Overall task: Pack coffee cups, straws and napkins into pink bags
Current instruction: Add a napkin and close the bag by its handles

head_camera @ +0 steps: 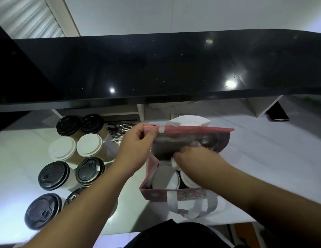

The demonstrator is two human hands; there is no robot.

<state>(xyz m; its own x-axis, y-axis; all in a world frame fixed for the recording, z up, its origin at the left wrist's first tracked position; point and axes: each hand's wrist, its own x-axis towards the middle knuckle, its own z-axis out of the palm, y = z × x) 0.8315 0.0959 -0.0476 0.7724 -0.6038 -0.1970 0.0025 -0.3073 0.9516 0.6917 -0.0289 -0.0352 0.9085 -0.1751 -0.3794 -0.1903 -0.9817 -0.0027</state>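
A pink bag [190, 134] stands open on the white counter in front of me. My left hand [136, 142] pinches the far left corner of its rim and holds the mouth open. My right hand [193, 159] reaches down into the bag and pinches a white napkin [174, 162]. Inside the bag sit two cups with white lids [169, 179]. The bag's white ribbon handle [192, 206] hangs over its near side. A stack of white napkins [189, 120] lies just behind the bag.
Several lidded coffee cups, some with black lids [54, 175] and some with white lids [89, 144], stand on the counter to the left. Black straws [120, 129] lie behind them. A raised black glossy ledge [156, 68] runs along the back. A phone [278, 113] lies at far right.
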